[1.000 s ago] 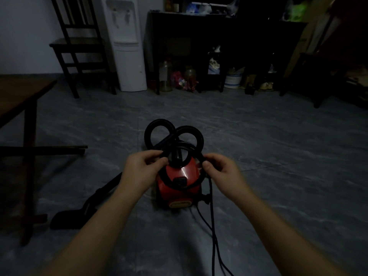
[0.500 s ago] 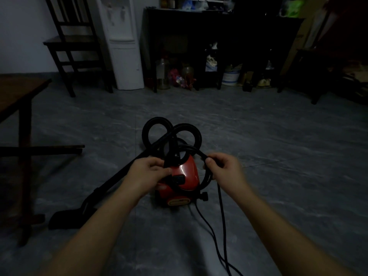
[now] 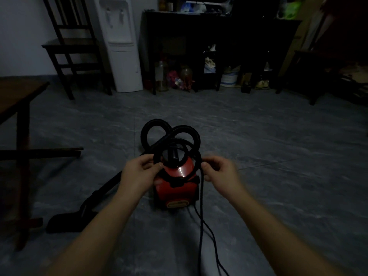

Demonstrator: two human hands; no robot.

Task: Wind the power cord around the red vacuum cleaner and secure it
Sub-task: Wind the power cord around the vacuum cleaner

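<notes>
Since the earlier frame, both hands have lifted the power cord [image 3: 200, 196] loop higher over the top of the red vacuum cleaner [image 3: 177, 188], which sits on the floor [image 3: 268, 176] between them. Left hand [image 3: 137, 176] at 9 o'clock pinches the loop in closed fingers. Right hand [image 3: 221, 174] at 3 o'clock has fingers curled on the cord, whose tail trails toward 6 o'clock.

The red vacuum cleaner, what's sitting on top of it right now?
On top of the red vacuum cleaner lie loops of thin black power cord around a dark upright handle, pinched by the left hand and right hand. The hands hide its upper sides.
</notes>
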